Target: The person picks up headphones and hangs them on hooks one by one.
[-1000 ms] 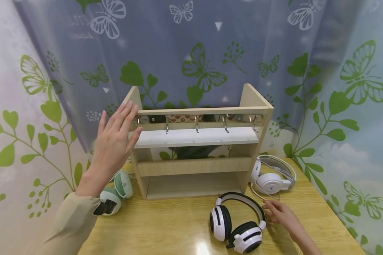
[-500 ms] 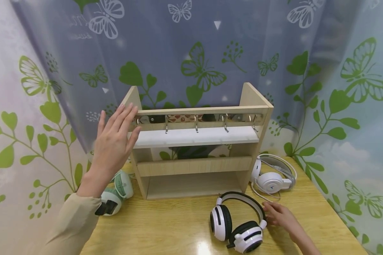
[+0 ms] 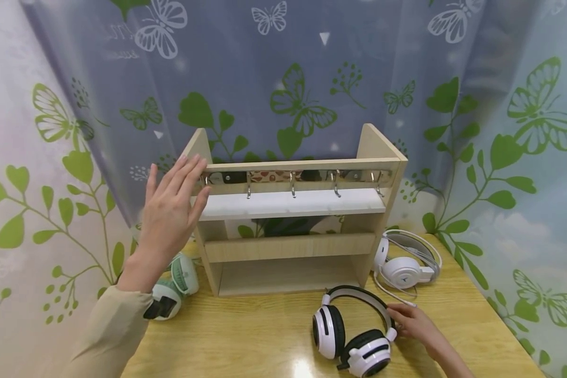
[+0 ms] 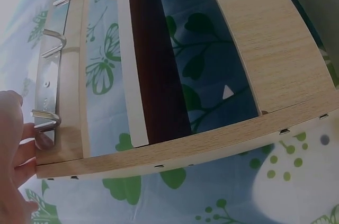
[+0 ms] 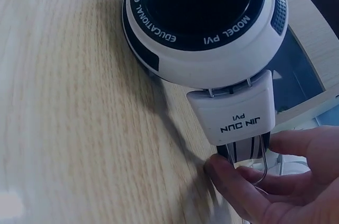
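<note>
My left hand [image 3: 170,210] rests against the upper left corner of a wooden rack [image 3: 288,248], its fingers straight. In the left wrist view, that hand [image 4: 13,155] is beside the corner, close to the end hook [image 4: 46,121]. On the table, black and white headphones [image 3: 326,328] lie before the rack with their ear cups toward me. My right hand [image 3: 418,328] pinches their headband on the right side. The right wrist view shows thumb and fingers on either side of the band, just beyond the white ear cup joint [image 5: 233,115].
White headphones [image 3: 403,273] with a cable lie right of the rack. Mint green headphones [image 3: 184,275] sit at its left, partly behind my left forearm. A row of metal hooks [image 3: 293,186] runs along the rack's top board. A patterned curtain [image 3: 245,68] hangs behind.
My right thumb and fingers have shifted slightly and closed on the headband. The headphones have barely moved. My left hand stays at the rack's corner.
</note>
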`<state>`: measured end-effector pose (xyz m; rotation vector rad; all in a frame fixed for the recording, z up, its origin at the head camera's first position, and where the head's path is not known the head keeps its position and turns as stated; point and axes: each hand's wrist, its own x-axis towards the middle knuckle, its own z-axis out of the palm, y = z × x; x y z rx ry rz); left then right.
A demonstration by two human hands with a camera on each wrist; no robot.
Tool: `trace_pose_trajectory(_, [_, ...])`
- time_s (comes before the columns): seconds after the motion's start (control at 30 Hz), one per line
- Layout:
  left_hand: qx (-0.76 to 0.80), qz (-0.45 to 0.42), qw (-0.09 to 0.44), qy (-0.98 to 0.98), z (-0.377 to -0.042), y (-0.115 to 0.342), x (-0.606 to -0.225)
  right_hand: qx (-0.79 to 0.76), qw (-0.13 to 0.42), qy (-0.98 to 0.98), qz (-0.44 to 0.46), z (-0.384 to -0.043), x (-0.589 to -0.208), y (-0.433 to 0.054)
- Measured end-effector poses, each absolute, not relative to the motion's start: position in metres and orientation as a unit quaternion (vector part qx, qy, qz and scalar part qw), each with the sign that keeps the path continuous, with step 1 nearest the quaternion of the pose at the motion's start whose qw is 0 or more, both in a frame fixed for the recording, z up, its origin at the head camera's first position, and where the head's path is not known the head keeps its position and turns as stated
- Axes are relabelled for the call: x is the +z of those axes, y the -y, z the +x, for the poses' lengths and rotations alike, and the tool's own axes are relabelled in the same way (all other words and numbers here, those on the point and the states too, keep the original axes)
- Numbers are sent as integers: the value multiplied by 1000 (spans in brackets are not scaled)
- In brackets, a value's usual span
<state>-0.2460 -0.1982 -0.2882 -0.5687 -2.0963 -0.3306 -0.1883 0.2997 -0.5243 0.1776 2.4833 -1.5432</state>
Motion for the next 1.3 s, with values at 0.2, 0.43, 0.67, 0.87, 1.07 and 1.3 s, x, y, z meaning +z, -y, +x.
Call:
trace_pose_trajectory(0.2, [-137,-227,466,844,-247,196,-289,-516,105,-849,46,-189,-523,-299])
trace_pose_trajectory(0.43, [-139,-226,475,839,-247,194,-289,-538,97,-836,44,-188,-518,-296])
trace_pose_trajectory(0.67, [-141,-226,481,835,-247,194,-289,-545,100,-831,43,-189,-508,-291])
trace_pose_trajectory(0.87, [-140,-223,480,837,-247,194,-289,-532,86,-841,47,-191,-500,-285])
trace_pose_trajectory(1.07, [-141,-220,478,839,-247,194,-289,-549,100,-830,12,-192,-497,-281])
trace_pose_trajectory(1.3, [-138,-218,474,842,-246,193,-290,-532,91,-841,32,-194,-495,-276])
